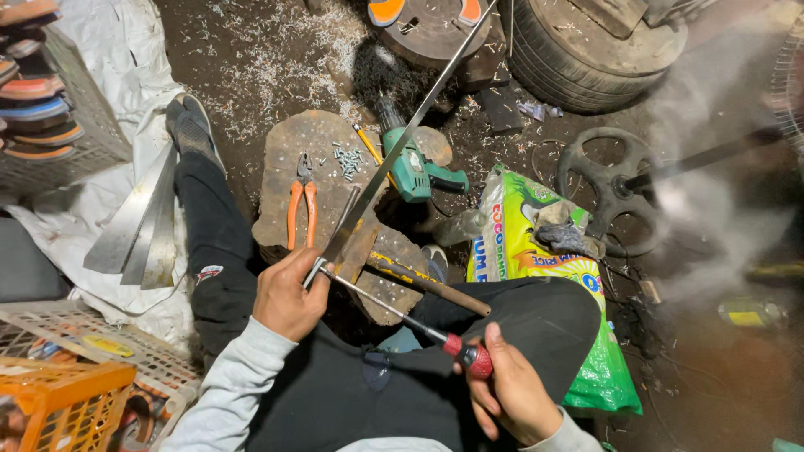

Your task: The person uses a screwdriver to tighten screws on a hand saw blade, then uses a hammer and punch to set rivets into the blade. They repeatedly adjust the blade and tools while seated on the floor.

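Fingers of the left hand [287,299] are curled tight around the near end of a long flat metal strip [400,140], which runs up and to the right from the grip, far across the scene. The right hand [512,393] is clenched on the red handle of a screwdriver [394,310]; its shaft slants up to the left and the tip meets the strip right beside the left hand's fingers.

Just beyond the left hand lies a worn wooden block [310,176] on the floor, carrying orange-handled pliers [300,208] and a small heap of screws [347,161]. A hammer [423,280] with a wooden handle lies across the block's near right part, under the strip and the screwdriver shaft. A green cordless drill [410,163] rests at the block's far right edge, the strip crossing over it.

To the right of the person's knee stands a green and yellow sack [536,251], with a black wheel [610,188] behind it. Bare metal blades [138,222] lie on white sheeting at the left, and an orange crate [63,402] sits in the near left corner.
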